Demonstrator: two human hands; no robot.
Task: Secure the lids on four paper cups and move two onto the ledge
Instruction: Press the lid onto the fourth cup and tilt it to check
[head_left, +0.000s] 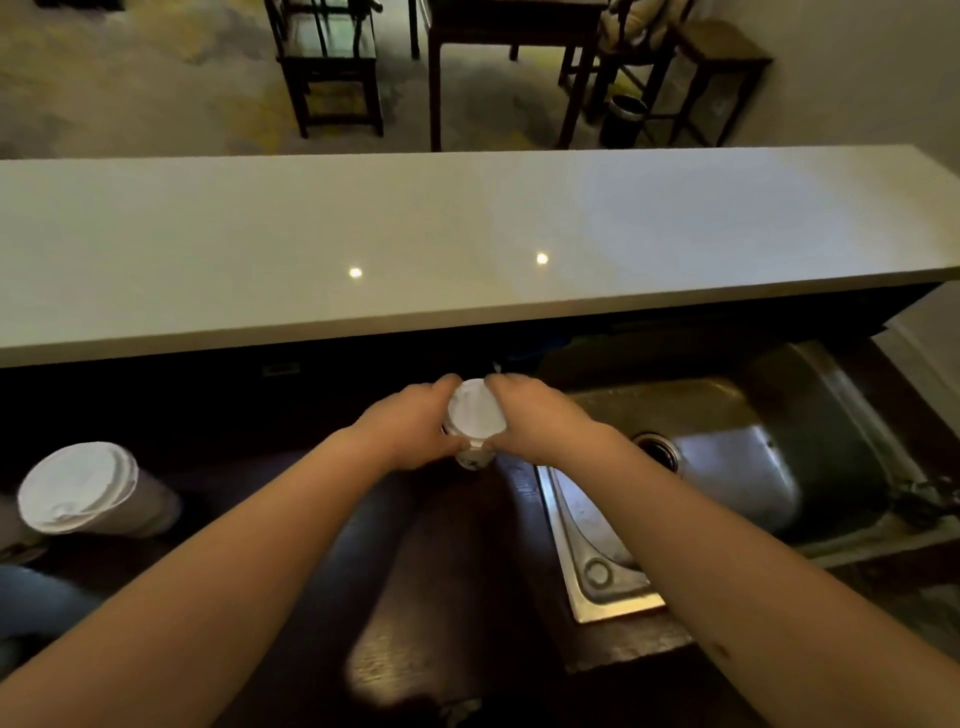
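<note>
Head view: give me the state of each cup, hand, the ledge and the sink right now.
Centre cup: upright, lid on, held from both sides.
Left hand: grips centre cup.
Right hand: grips centre cup.
Left cup: lidded, standing alone, untouched.
Ledge: no cups on it.
Sink: looks empty.

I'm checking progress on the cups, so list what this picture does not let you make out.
- Head view: whether the lid is fully seated; the left hand and right hand cover its rim.
- The held cup: mostly hidden beneath lid and hands.
- The second cup at left: blurred, lid fit unclear.
- Other cups: none in view; under the ledge is dark shadow.
</note>
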